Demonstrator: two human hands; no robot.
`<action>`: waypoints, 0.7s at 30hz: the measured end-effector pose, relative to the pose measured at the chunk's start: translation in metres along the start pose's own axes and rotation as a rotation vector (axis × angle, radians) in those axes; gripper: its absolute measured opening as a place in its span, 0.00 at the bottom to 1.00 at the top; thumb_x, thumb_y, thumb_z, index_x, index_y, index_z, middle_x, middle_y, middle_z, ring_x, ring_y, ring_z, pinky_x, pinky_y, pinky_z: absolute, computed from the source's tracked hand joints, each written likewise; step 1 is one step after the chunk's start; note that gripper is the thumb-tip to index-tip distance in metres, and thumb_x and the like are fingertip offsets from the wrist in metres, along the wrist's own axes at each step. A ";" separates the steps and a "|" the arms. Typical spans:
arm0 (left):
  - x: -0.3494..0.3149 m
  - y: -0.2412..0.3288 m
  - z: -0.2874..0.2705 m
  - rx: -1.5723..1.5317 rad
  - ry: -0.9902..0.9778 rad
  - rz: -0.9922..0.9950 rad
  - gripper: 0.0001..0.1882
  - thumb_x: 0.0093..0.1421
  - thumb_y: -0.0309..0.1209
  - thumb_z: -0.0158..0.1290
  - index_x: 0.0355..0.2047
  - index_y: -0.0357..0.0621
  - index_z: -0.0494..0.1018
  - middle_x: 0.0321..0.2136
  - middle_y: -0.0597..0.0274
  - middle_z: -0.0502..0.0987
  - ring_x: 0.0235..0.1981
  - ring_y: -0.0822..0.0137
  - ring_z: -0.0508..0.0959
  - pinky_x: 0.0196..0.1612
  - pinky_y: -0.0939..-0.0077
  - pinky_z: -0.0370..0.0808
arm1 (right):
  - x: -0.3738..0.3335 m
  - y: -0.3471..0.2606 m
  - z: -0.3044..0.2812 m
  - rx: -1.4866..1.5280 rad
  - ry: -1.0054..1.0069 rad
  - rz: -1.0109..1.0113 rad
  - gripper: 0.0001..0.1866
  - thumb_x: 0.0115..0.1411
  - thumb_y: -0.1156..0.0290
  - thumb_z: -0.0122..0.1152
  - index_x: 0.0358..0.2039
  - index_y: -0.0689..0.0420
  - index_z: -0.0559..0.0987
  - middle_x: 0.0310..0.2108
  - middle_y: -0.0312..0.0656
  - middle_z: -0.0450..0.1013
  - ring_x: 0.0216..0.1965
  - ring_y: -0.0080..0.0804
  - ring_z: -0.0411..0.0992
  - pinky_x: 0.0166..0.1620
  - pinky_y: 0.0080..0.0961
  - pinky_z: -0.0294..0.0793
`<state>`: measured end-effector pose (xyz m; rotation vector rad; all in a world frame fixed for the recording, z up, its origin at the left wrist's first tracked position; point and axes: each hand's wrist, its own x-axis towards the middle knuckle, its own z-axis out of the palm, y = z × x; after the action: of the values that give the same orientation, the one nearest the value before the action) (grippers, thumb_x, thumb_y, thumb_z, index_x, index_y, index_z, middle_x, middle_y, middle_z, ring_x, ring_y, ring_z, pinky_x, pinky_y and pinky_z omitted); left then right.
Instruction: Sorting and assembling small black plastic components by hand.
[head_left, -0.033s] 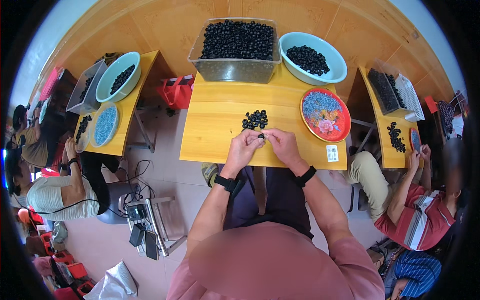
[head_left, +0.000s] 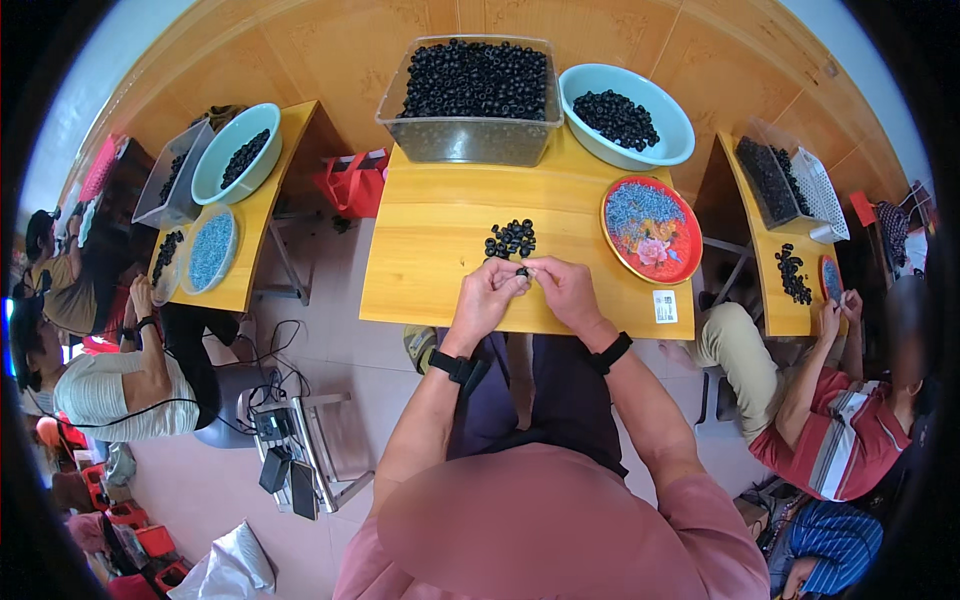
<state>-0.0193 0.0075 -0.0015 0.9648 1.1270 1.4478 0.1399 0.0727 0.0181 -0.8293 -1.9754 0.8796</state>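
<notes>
My left hand (head_left: 486, 298) pinches a small black ring-like part (head_left: 522, 272) above the near edge of the yellow table (head_left: 430, 230). Thumb and finger of my right hand (head_left: 566, 292) are pressed together right beside that part; whatever they hold is too small to make out. Just beyond my fingertips lies a loose pile of the same black parts (head_left: 512, 238). Right of my hands, a red round tray (head_left: 687, 255) with a flower pattern bears many small blue-grey pieces (head_left: 640, 204).
At the back stand a clear bin (head_left: 470, 142) full of black parts and a light-blue basin (head_left: 680, 145) with more. A white label (head_left: 665, 306) lies near the right corner. People work at side tables left (head_left: 130, 385) and right (head_left: 830, 420). A metal stool (head_left: 325, 450) bears cabled devices.
</notes>
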 end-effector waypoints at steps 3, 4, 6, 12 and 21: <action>0.001 0.000 -0.001 0.019 0.004 0.005 0.06 0.67 0.22 0.56 0.42 0.32 0.74 0.34 0.59 0.82 0.35 0.73 0.82 0.41 0.78 0.80 | 0.001 -0.005 0.002 -0.025 0.032 -0.032 0.08 0.64 0.73 0.60 0.40 0.60 0.84 0.30 0.51 0.81 0.30 0.44 0.81 0.34 0.33 0.78; 0.001 -0.001 -0.001 0.020 0.002 0.003 0.06 0.67 0.22 0.56 0.42 0.32 0.74 0.34 0.59 0.82 0.35 0.73 0.82 0.41 0.78 0.80 | 0.003 -0.006 0.000 -0.045 -0.003 0.010 0.09 0.64 0.72 0.60 0.40 0.60 0.84 0.30 0.52 0.80 0.30 0.46 0.81 0.34 0.34 0.78; 0.000 -0.002 0.000 0.035 0.018 0.015 0.06 0.67 0.22 0.56 0.42 0.32 0.74 0.32 0.59 0.82 0.34 0.73 0.82 0.40 0.78 0.80 | 0.007 -0.012 -0.005 -0.064 -0.035 0.057 0.09 0.63 0.71 0.59 0.39 0.61 0.84 0.29 0.52 0.80 0.30 0.47 0.81 0.35 0.36 0.78; 0.000 -0.008 0.001 0.145 0.086 0.024 0.05 0.66 0.23 0.58 0.38 0.33 0.75 0.27 0.61 0.82 0.30 0.76 0.81 0.37 0.80 0.79 | 0.019 -0.015 -0.009 -0.098 -0.212 0.123 0.09 0.62 0.72 0.58 0.37 0.62 0.83 0.28 0.54 0.79 0.31 0.51 0.80 0.34 0.41 0.78; 0.001 0.000 0.006 0.208 0.129 0.023 0.06 0.64 0.24 0.59 0.38 0.33 0.75 0.24 0.63 0.80 0.28 0.77 0.78 0.35 0.80 0.77 | -0.004 -0.026 0.010 -0.128 0.032 0.065 0.10 0.65 0.72 0.56 0.41 0.59 0.83 0.27 0.56 0.78 0.30 0.54 0.79 0.33 0.43 0.78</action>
<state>-0.0139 0.0094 -0.0001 1.0428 1.3863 1.4481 0.1273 0.0532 0.0330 -0.9800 -2.0027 0.7781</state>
